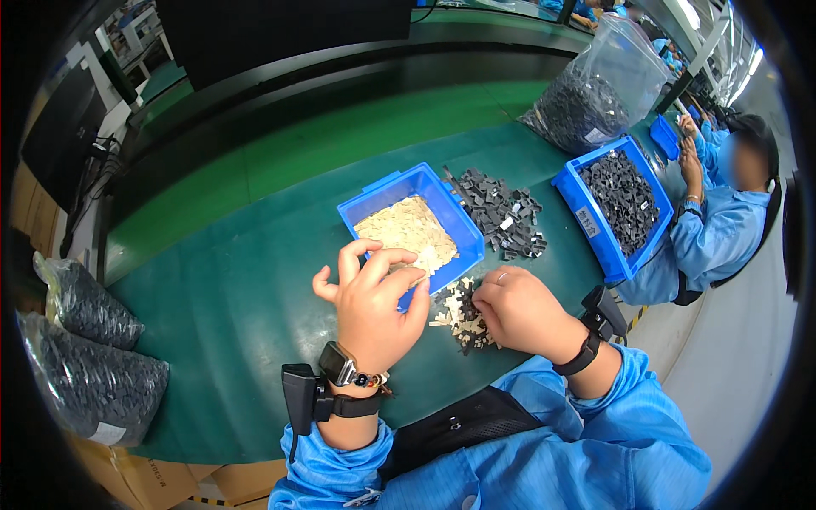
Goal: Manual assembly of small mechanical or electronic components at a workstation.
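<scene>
My left hand (371,310) is over the near edge of a blue bin (472,223) holding many small flat cream-coloured pieces (404,223). Its thumb and index finger come together in a pinch, the other fingers raised; whatever is between the tips is too small to make out. Lower on the right, my right hand (523,310) is closed, fingertips down at a small mixed pile of cream and black scraps (459,319) on the green table. What its fingers grip is hidden under the hand.
Loose black blocks (501,212) lie right of the bin. Farther right are a second blue bin (591,223) of black pieces and a large clear bag (595,93) of them. Filled bags (98,374) stand at the left. A co-worker (722,212) sits at right.
</scene>
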`<state>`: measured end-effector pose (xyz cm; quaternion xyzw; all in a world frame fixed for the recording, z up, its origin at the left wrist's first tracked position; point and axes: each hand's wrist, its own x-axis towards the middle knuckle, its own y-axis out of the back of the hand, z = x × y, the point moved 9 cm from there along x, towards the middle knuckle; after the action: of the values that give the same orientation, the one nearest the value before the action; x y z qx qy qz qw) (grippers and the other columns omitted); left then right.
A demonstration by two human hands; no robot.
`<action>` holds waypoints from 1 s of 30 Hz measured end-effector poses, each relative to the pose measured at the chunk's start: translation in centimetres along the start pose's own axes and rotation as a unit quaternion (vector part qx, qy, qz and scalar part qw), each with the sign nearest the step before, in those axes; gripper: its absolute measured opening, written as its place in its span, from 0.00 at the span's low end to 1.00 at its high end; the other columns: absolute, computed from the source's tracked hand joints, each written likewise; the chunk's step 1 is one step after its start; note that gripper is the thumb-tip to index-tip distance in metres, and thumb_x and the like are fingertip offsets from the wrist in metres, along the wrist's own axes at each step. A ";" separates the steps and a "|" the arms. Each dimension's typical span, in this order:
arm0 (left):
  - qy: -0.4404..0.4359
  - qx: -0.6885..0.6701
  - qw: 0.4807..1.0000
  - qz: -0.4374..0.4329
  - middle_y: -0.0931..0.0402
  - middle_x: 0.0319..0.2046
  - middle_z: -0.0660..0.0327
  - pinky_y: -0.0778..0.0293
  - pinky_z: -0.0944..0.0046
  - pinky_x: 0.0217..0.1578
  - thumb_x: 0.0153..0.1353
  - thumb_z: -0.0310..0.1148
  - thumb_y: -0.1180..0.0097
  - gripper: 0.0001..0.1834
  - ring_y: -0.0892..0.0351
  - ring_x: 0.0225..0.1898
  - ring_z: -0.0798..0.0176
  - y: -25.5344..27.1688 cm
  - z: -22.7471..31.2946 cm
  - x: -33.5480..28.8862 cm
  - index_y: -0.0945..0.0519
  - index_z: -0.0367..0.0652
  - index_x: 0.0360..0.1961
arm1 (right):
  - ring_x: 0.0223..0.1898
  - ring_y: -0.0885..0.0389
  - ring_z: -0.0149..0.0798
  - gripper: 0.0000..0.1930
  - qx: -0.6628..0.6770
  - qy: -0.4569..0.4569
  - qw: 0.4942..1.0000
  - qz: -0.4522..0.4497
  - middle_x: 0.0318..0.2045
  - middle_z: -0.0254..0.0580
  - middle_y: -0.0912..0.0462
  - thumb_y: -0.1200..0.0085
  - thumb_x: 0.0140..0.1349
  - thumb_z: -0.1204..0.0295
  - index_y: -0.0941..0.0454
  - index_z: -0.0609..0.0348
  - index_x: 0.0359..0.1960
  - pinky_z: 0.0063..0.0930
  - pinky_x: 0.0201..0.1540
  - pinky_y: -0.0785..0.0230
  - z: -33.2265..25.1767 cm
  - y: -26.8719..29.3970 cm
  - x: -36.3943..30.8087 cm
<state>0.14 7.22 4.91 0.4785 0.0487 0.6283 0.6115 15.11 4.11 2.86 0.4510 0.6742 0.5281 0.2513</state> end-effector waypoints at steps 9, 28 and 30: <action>-0.016 -0.006 1.000 0.002 0.19 0.38 0.76 0.52 0.38 0.50 0.48 0.33 0.35 0.01 0.31 0.53 0.58 0.4 0.3 0.1 0.16 0.55 0.24 | 0.32 0.21 0.53 0.02 0.198 -0.083 0.975 0.050 0.26 0.49 0.21 0.47 0.53 0.83 0.23 0.65 0.28 0.40 0.37 0.28 1.3 3.6 0.1; 0.022 -0.241 0.970 0.030 0.17 0.36 0.65 0.47 0.59 0.50 0.59 0.31 0.41 0.06 0.24 0.45 0.62 0.5 -0.8 -0.2 0.16 0.43 0.36 | 0.37 0.19 0.46 0.10 0.166 0.138 0.947 0.235 0.36 0.45 0.20 0.40 0.48 0.83 0.21 0.64 0.34 0.35 0.38 0.25 -4.6 5.2 4.4; 0.028 -0.243 0.969 0.034 0.18 0.35 0.66 0.46 0.60 0.50 0.60 0.30 0.41 0.05 0.24 0.44 0.63 0.8 -0.8 -0.1 0.17 0.43 0.35 | 0.36 0.19 0.46 0.09 0.189 0.128 0.944 0.240 0.35 0.45 0.20 0.40 0.49 0.84 0.21 0.64 0.34 0.35 0.38 0.25 -4.3 5.1 4.4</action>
<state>-0.97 7.40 4.93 0.2988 -0.1048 0.6553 0.6858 11.29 6.00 9.62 0.5672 0.6596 0.4893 -0.0610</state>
